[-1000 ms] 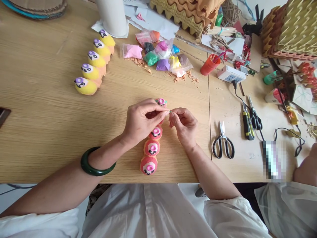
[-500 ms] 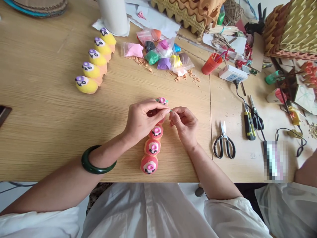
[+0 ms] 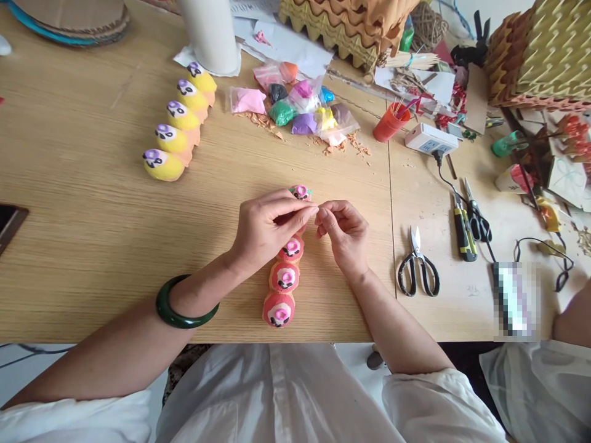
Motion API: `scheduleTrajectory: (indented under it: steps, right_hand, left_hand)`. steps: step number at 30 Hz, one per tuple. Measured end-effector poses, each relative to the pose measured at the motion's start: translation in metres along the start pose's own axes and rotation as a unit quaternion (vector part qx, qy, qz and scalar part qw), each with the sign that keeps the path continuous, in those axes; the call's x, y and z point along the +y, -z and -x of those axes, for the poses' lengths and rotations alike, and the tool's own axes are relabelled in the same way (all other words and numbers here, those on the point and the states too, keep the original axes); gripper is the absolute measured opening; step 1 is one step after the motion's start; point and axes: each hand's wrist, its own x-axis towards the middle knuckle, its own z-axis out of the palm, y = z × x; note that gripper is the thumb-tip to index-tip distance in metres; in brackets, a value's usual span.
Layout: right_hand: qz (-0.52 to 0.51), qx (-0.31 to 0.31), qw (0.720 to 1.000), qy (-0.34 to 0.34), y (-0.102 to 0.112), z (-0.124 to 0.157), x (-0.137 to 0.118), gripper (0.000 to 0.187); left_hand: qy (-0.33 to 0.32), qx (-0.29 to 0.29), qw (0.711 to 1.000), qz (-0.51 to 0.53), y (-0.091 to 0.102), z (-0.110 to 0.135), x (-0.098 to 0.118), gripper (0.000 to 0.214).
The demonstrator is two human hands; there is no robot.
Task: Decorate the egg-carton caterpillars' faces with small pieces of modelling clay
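Observation:
My left hand (image 3: pixel 272 224) is closed in a pinch over a row of pink-red clay-covered egg-carton cups (image 3: pixel 285 277). Its fingertips almost meet those of my right hand (image 3: pixel 342 234), also pinched, with fingers curled. What lies between them is tiny and mostly hidden; a speck of green clay showed there a moment ago. Each visible cup bears a white patch, a pink ring and black marks. The farthest cup (image 3: pixel 301 192) also has green bits at its sides. My left hand and wrist cover part of the row.
A yellow clay-covered row (image 3: pixel 170 138) stands at the back left. Bagged coloured clay (image 3: pixel 305 101) lies behind my hands. To the right are scissors (image 3: pixel 418 261), a yellow-black cutter (image 3: pixel 464 231), a power strip (image 3: pixel 431 139) and a red cup (image 3: pixel 390 123). Another person's sleeve (image 3: pixel 538 387) shows at far right.
The view has shifted slightly. My hands stay nearly in place, fingertips still close together. The green speck between them is harder to see now.

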Motion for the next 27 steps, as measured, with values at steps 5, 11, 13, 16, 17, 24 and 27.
scheduleTrajectory:
  steps: [5, 11, 13, 16, 17, 24, 27]
  right_hand:
    - [0.023, -0.002, 0.999, -0.022, 0.005, -0.005, 0.003, 0.046]
    - [0.047, -0.095, 0.981, -0.163, 0.019, -0.016, -0.002, 0.049]
    - [0.049, -0.12, 0.971, -0.2, 0.022, -0.018, -0.005, 0.046]
    - [0.04, -0.132, 0.968, -0.209, 0.025, -0.02, -0.007, 0.04]
    - [0.037, -0.136, 0.968, -0.208, 0.025, -0.021, -0.007, 0.039]
    - [0.03, -0.153, 0.969, -0.194, 0.022, -0.02, -0.001, 0.032]
    - [0.037, -0.15, 0.969, -0.194, 0.019, -0.019, 0.0, 0.031]
  left_hand:
    - [0.037, 0.005, 0.999, -0.005, 0.003, -0.005, 0.0, 0.024]
    - [0.054, 0.008, 0.998, -0.007, 0.009, -0.011, -0.007, 0.022]
    - [0.067, 0.002, 0.998, -0.022, 0.012, -0.014, -0.009, 0.024]
    - [0.092, -0.027, 0.995, -0.028, 0.016, -0.017, -0.012, 0.026]
    - [0.1, -0.039, 0.994, -0.031, 0.016, -0.018, -0.012, 0.026]
    - [0.111, -0.089, 0.988, -0.055, 0.016, -0.019, -0.017, 0.033]
    - [0.11, -0.096, 0.988, -0.053, 0.016, -0.019, -0.018, 0.036]
